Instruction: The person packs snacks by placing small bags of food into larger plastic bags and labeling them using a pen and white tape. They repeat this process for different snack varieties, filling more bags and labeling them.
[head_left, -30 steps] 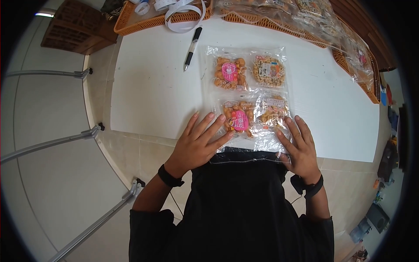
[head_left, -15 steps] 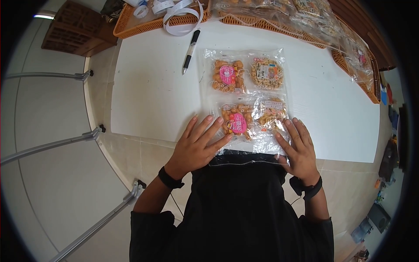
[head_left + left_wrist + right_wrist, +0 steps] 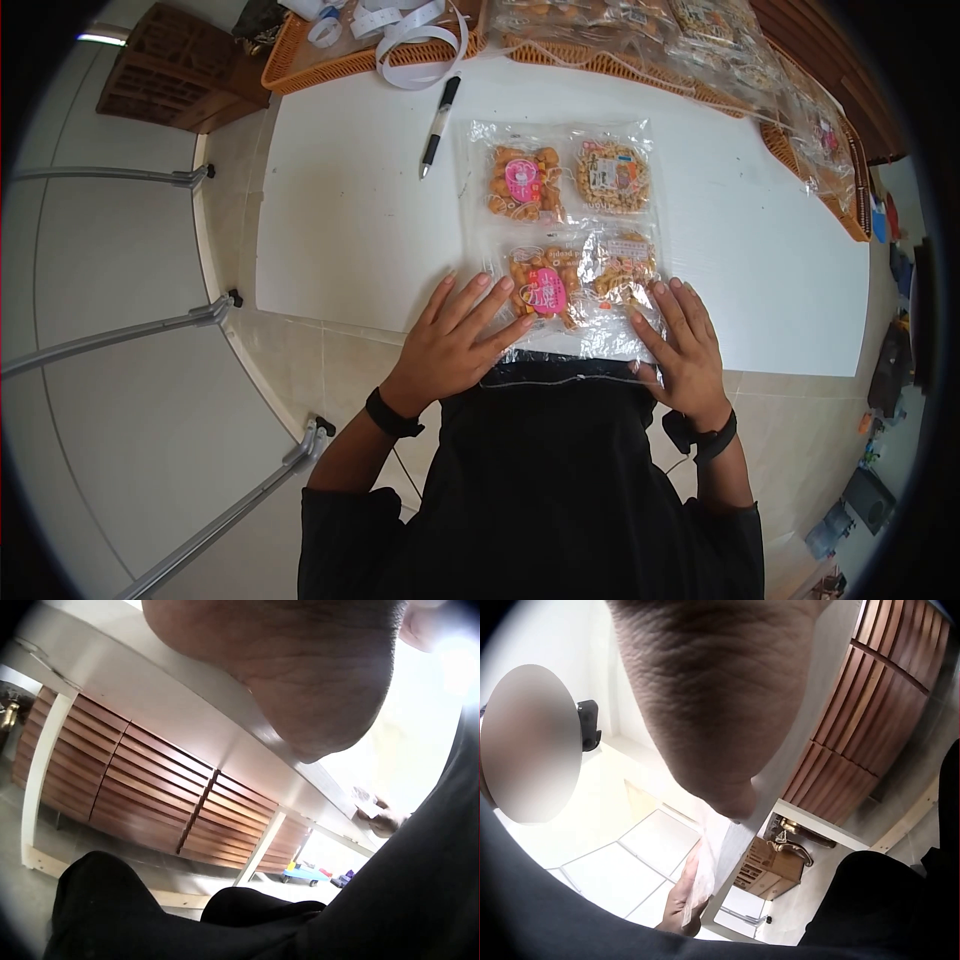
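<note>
In the head view a clear plastic bag [image 3: 570, 228] lies flat at the near edge of the white table, its lower end hanging over the edge against the person's black clothing. Inside show several wrapped snacks: two with pink labels on the left, two paler ones on the right. The left hand [image 3: 450, 335] rests with fingers spread at the bag's lower left edge. On its lower right edge lies the right hand [image 3: 685, 350], fingers extended. Both wrist views show mostly the near hand's palm, the left hand [image 3: 300, 667] and the right hand [image 3: 720, 690]; their fingertips are hidden there.
A black-and-white pen [image 3: 436, 135] lies left of the bag. Along the far edge stand wicker trays, one with white ribbon rolls [image 3: 420, 55], others with packed clear bags [image 3: 690, 40]. A wicker tray [image 3: 862, 215] curves round the right corner.
In the head view the table, the bag and the pen sit slightly lower than before. Both hands keep nearly the same pose at the bag's lower edges.
</note>
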Demonstrator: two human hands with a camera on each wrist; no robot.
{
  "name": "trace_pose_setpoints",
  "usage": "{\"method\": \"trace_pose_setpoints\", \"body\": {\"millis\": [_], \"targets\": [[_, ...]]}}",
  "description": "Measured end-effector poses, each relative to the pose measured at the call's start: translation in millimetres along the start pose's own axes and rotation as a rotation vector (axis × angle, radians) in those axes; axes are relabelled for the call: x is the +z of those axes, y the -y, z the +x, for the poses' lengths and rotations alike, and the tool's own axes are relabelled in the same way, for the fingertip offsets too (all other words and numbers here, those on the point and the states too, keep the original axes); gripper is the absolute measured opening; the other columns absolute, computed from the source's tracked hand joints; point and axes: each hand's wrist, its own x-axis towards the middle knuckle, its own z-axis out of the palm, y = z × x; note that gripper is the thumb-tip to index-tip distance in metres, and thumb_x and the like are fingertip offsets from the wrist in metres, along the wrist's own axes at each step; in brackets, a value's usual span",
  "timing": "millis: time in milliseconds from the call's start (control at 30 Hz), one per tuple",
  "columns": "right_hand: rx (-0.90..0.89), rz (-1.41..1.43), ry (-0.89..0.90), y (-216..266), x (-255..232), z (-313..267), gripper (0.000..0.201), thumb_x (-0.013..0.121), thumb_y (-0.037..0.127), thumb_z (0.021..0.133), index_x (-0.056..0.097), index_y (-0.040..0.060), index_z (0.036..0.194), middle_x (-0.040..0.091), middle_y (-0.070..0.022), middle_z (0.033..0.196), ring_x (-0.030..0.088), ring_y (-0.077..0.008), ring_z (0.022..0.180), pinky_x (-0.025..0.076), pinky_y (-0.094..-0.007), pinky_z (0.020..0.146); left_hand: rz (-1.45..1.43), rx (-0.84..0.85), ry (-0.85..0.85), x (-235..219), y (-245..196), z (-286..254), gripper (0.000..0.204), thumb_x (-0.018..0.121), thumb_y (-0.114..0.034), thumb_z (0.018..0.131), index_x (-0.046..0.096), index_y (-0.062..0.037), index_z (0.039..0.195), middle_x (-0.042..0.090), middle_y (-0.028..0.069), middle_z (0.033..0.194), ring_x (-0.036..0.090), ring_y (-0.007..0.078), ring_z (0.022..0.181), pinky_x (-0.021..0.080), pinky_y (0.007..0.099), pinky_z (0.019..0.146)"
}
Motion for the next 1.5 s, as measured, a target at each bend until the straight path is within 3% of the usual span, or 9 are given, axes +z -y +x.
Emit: {"method": "trace_pose_setpoints", "body": {"millis": [200, 500, 1100, 1300, 1400, 1500], "targets": [[-0.017, 0.014, -0.008, 0, -1, -1, 0.064, 0.076, 0.030, 0.076, 0.060, 0.0193, 0.137, 0.043, -0.0175, 0.152, 0.040, -0.0424, 0.139, 0.031, -0.0562, 0.116, 0.021, 0.003, -0.011, -6, 0, 1, 0.042, 0.058, -0.031, 0.096, 0.059, -0.0314, 0.137, 0.046, 0.0062, 0.152, 0.036, 0.0269, 0.144, 0.028, 0.0514, 0.119], [-0.010, -0.012, -0.001, 2, -1, -1, 0.068, 0.078, 0.029, 0.071, 0.061, 0.0189, 0.135, 0.044, -0.0183, 0.151, 0.039, -0.0421, 0.140, 0.032, -0.0577, 0.116, 0.069, 0.031, -0.043, -6, 2, 0, 0.041, 0.061, -0.036, 0.095, 0.061, -0.0319, 0.135, 0.049, 0.0062, 0.150, 0.038, 0.0268, 0.143, 0.032, 0.0493, 0.117], [-0.017, -0.045, -0.016, 4, 0, -1, 0.063, 0.068, 0.024, 0.072, 0.061, 0.0172, 0.135, 0.045, -0.0192, 0.150, 0.041, -0.0426, 0.139, 0.031, -0.0555, 0.116, 0.044, 0.020, -0.002, -11, 1, -1, 0.048, 0.065, -0.036, 0.092, 0.057, -0.0320, 0.139, 0.045, 0.0062, 0.153, 0.038, 0.0271, 0.143, 0.033, 0.0494, 0.116], [-0.011, -0.045, -0.024, 5, -1, -3, 0.065, 0.068, 0.023, 0.071, 0.061, 0.0167, 0.135, 0.044, -0.0195, 0.151, 0.041, -0.0429, 0.139, 0.031, -0.0556, 0.117, 0.016, 0.037, 0.026, -17, 2, -1, 0.052, 0.065, -0.021, 0.089, 0.057, -0.0284, 0.140, 0.040, 0.0072, 0.156, 0.036, 0.0279, 0.144, 0.034, 0.0502, 0.116], [-0.004, -0.040, -0.024, 4, 0, -6, 0.069, 0.071, 0.019, 0.066, 0.061, 0.0159, 0.135, 0.044, -0.0196, 0.151, 0.040, -0.0432, 0.139, 0.031, -0.0552, 0.116, -0.092, 0.072, 0.052, -24, 6, -4, 0.057, 0.061, -0.005, 0.085, 0.057, -0.0220, 0.139, 0.040, 0.0111, 0.155, 0.037, 0.0301, 0.143, 0.034, 0.0505, 0.116], [0.004, 0.032, -0.030, 6, -6, -5, 0.074, 0.074, 0.014, 0.062, 0.061, 0.0141, 0.135, 0.044, -0.0201, 0.151, 0.039, -0.0436, 0.140, 0.031, -0.0539, 0.116, -0.411, -0.021, 0.006, -38, 15, -5, 0.061, 0.055, 0.008, 0.079, 0.056, -0.0124, 0.136, 0.043, 0.0163, 0.151, 0.038, 0.0330, 0.141, 0.033, 0.0479, 0.116]]}}
